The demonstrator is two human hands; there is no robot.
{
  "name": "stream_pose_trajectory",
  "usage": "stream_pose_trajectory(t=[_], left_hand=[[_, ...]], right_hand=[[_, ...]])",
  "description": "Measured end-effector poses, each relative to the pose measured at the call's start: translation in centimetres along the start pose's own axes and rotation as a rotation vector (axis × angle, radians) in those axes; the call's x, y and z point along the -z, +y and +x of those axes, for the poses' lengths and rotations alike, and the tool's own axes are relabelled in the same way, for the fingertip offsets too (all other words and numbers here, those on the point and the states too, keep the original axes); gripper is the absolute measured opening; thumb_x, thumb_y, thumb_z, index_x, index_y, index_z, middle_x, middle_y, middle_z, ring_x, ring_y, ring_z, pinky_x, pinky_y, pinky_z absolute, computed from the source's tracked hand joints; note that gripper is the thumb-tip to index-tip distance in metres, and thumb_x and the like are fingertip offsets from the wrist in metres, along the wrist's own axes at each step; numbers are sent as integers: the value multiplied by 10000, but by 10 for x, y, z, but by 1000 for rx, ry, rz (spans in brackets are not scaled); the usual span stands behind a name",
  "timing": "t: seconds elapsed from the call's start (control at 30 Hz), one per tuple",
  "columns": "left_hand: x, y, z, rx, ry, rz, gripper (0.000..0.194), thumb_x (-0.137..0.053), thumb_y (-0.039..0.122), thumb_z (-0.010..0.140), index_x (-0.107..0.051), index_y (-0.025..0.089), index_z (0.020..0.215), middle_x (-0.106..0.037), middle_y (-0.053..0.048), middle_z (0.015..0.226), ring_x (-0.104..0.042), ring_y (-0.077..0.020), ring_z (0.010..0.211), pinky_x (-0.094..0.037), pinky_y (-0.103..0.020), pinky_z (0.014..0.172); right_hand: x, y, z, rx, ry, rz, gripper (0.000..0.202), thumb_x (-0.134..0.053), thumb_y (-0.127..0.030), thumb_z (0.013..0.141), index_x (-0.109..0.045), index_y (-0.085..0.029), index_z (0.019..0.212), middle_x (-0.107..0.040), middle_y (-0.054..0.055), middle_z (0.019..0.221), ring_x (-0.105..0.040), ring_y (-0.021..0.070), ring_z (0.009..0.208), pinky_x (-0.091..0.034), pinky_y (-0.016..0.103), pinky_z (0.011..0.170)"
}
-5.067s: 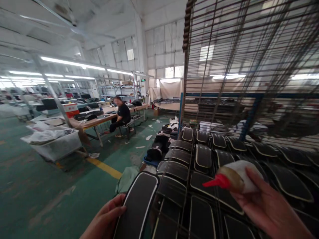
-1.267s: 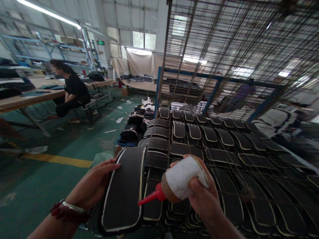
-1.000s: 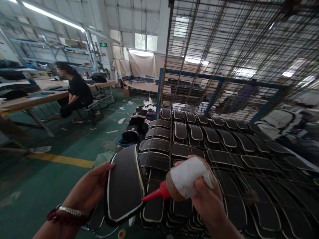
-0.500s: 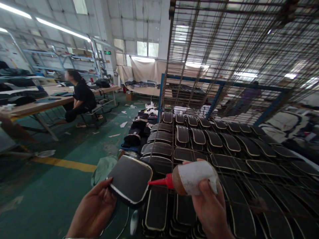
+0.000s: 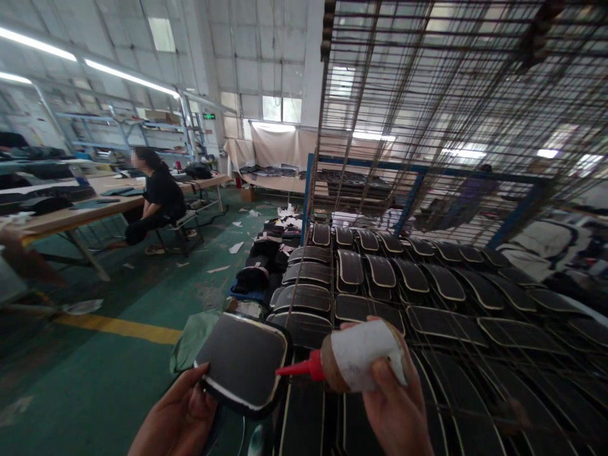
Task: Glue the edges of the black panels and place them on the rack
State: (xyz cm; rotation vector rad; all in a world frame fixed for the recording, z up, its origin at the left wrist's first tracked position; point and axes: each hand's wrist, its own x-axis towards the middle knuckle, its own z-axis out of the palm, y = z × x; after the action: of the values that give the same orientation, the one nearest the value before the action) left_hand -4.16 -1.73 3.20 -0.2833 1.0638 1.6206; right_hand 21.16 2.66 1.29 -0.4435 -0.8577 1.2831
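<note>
My left hand (image 5: 183, 408) grips the near left edge of a dark, rounded panel (image 5: 244, 361) with a pale line along its border. In my right hand (image 5: 396, 392) lies a glue bottle (image 5: 363, 354), tilted on its side, brown with a white wrap. Its red nozzle (image 5: 299, 368) points left, and the tip meets the panel's right border or hovers just over it; I cannot tell which. Beneath and beyond my right hand, many similar dark panels (image 5: 441, 282) with pale edges lie in rows on a wire rack.
Raised wire shelves (image 5: 427, 82) on a blue frame (image 5: 308, 196) stand over the panels. Dark bundles (image 5: 254, 272) and a green cloth (image 5: 194, 339) lie left of the rack. A seated person (image 5: 159, 196) is at a long table (image 5: 114, 206). Paper scraps litter the green floor.
The nozzle tip has shifted a little down along the panel's right border. Both hands, with panel and bottle, sit slightly lower and further left in view; the camera has tilted up a little.
</note>
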Motion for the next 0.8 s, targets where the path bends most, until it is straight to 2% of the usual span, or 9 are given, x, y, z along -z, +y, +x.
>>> stream_pose_trajectory(t=[0.13,0.23,0.3,0.4,0.53,0.63,0.73,0.8], left_hand=[[6,-2,4,12,-47,9,275,-414,-44,905,-567,143,776,-629,29,562,-676,-89,479,-583,-122,491],[1,0,2,13,-11,-18,263,-418,-50,884,-556,148,778,-624,29,580,-629,-73,429,-557,-109,446],[-6,2,-2,-1,33,-41,277,-396,-47,882,-548,158,775,-609,37,585,-574,-56,381,-517,-92,393],[-15,4,-6,-26,97,-72,287,-375,-14,914,-526,179,764,-579,52,565,-553,-56,368,-524,-99,394],[-17,1,3,20,89,-80,275,-379,40,959,-523,181,772,-603,43,562,-612,-72,408,-537,-98,419],[-23,-13,11,44,56,-93,275,-373,-9,942,-564,162,843,-678,-1,621,-683,-96,487,-498,-75,390],[-32,-35,18,8,-22,-126,292,-401,-43,910,-602,165,873,-741,-26,691,-746,-139,619,-602,-165,527],[-34,-52,24,81,-101,-77,274,-449,-14,905,-623,170,802,-756,-36,679,-751,-157,625,-630,-227,590]], right_hand=[[0,-6,19,70,19,-48,376,-789,-342,860,-632,-257,1190,-700,131,1106,-665,264,1018,-563,335,806],[2,2,12,26,28,-25,389,-786,-336,856,-625,-263,1202,-699,125,1106,-672,289,991,-572,389,799],[3,13,2,-57,72,22,435,-806,-329,831,-616,-268,1217,-696,120,1114,-671,310,988,-568,437,819],[7,32,-10,-269,176,135,424,-829,-359,808,-644,-251,1174,-701,119,1113,-667,320,1001,-557,467,850],[16,44,-4,-524,244,338,380,-845,-469,778,-721,-198,1014,-726,113,1050,-683,300,970,-575,447,827],[17,42,-1,-631,176,419,428,-884,-464,735,-735,-184,1023,-711,120,1112,-679,273,994,-566,397,847],[9,51,-10,-688,134,416,489,-882,-497,726,-737,-182,1070,-698,113,1148,-677,245,976,-550,342,854],[2,65,-17,-720,91,363,616,-894,-556,672,-731,-147,1102,-707,122,1107,-678,256,931,-553,337,813]])
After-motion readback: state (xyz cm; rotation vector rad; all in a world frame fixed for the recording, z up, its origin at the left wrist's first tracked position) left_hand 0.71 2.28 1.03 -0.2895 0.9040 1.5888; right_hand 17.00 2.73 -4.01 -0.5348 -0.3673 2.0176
